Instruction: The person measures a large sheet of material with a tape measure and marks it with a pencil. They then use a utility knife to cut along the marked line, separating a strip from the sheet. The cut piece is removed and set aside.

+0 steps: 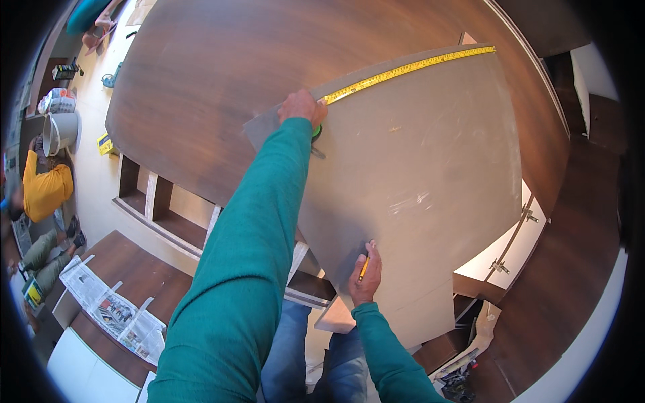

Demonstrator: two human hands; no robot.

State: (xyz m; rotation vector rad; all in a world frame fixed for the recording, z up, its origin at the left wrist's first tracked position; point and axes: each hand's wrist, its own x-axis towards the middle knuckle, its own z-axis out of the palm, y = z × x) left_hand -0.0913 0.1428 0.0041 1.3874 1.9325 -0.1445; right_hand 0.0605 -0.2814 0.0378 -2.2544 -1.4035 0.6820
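A large grey-brown board [437, 154] lies flat before me on top of a dark wood-grain panel [195, 80]. My left hand [300, 107] is closed around a tape measure [317, 132], whose green case is mostly hidden beneath the hand and sleeve. Its yellow blade [410, 68] runs out along the board's far edge to the far right corner. Near the board's close left edge, my right hand [363, 281] rests on the surface. A yellow pencil [364, 269] is held in it, between thumb and fingers. White scuff marks show on the board's middle.
Open wooden framing [151, 196] extends under the panel at left. A hinged white door [500, 258] lies to the right. Newspaper [111, 305] covers part of a brown cabinet at lower left. Beyond it sits a person in a yellow top [48, 183], near a white bucket [60, 131].
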